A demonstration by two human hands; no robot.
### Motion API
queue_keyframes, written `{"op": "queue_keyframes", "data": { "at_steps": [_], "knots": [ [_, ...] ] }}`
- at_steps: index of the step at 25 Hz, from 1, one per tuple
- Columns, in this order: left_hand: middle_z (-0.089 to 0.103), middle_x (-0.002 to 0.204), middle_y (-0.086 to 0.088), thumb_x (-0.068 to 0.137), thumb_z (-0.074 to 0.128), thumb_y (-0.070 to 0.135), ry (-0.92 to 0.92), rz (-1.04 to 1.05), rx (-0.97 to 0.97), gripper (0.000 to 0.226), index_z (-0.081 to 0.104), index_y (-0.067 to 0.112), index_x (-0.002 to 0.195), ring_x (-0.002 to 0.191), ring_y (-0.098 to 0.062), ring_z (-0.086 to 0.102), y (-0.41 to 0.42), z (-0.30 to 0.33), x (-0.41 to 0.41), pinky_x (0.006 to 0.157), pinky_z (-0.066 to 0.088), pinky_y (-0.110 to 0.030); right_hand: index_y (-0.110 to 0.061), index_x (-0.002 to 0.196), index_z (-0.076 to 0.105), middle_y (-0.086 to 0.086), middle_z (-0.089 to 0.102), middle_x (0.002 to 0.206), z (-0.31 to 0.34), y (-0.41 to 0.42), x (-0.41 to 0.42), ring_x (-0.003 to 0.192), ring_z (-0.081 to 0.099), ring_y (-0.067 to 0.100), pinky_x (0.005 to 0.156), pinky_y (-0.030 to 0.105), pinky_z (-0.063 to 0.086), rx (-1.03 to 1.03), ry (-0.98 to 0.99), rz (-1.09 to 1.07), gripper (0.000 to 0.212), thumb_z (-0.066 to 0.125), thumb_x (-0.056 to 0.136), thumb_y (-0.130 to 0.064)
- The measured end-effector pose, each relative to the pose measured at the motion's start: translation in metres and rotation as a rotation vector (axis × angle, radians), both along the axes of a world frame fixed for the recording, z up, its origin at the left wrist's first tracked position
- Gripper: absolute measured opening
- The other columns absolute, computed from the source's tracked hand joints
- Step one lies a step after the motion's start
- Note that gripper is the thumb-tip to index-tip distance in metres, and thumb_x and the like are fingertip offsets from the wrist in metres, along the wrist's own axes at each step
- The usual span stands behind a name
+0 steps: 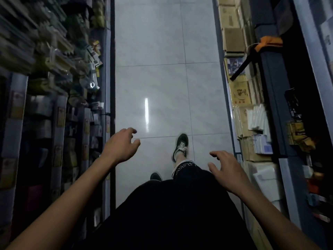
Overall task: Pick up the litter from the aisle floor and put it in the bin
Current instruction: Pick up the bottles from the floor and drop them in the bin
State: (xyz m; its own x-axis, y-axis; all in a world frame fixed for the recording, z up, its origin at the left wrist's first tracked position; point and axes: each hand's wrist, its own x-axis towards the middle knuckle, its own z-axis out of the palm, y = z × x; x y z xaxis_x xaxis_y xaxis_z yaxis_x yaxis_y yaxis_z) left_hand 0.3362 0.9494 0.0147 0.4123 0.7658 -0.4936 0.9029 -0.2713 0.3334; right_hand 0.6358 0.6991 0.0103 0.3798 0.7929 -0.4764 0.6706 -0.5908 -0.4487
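I look down a narrow shop aisle with a pale tiled floor (162, 78). My left hand (120, 145) is held out over the floor's left side, fingers apart and curled, holding nothing. My right hand (227, 170) hovers near the right shelf, fingers spread, also holding nothing. No litter and no bin show in this view. My right foot in a black sneaker (180, 147) is stepped forward on the tiles.
Packed shelves of packaged goods (54, 69) line the left side. Stacked cardboard boxes and paper packs (243, 98) line the right, with an orange-and-black tool (252, 56) jutting out from the shelf. A bright light reflection (146, 114) lies on the floor.
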Motion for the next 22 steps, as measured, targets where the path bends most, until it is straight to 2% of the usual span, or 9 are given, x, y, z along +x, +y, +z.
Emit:
{"op": "queue_keyframes", "data": {
  "at_steps": [6,15,18,22],
  "knots": [
    [0.065,0.125,-0.002,0.095,0.053,0.045,0.071,0.081,-0.047,0.048,0.054,0.023,0.138,0.107,-0.02,0.063,0.085,-0.001,0.074,0.086,0.051,-0.037,-0.02,0.137,0.058,-0.004,0.06,0.132,-0.001,0.137,0.099,0.123,0.052,0.014,0.099,0.034,0.047,0.002,0.045,0.09,0.042,0.06,0.098,-0.036],
    [0.068,0.123,0.0,0.093,0.055,0.047,0.091,0.334,-0.152,0.048,0.057,0.025,0.135,0.104,-0.016,0.064,0.198,-0.009,0.113,0.083,0.051,-0.034,-0.021,0.138,0.057,-0.004,0.061,0.132,0.007,0.405,0.203,0.125,0.051,0.016,0.1,0.035,0.046,0.07,0.003,0.265,0.043,0.055,0.099,-0.039],
    [0.067,0.123,0.002,0.093,0.055,0.047,0.078,0.347,-0.162,0.047,0.056,0.026,0.136,0.104,-0.015,0.063,0.276,-0.019,0.131,0.083,0.05,-0.034,-0.022,0.138,0.057,-0.005,0.061,0.132,0.002,0.488,0.217,0.124,0.051,0.016,0.099,0.035,0.047,0.069,-0.005,0.262,0.043,0.055,0.099,-0.04],
    [0.066,0.124,0.0,0.094,0.055,0.045,0.054,0.299,-0.183,0.047,0.055,0.025,0.137,0.104,-0.018,0.063,0.407,-0.017,0.165,0.087,0.052,-0.037,-0.02,0.136,0.059,-0.002,0.062,0.129,0.008,0.575,0.233,0.12,0.055,0.017,0.099,0.039,0.049,0.028,0.009,0.149,0.041,0.059,0.099,-0.037]
  ]
}}
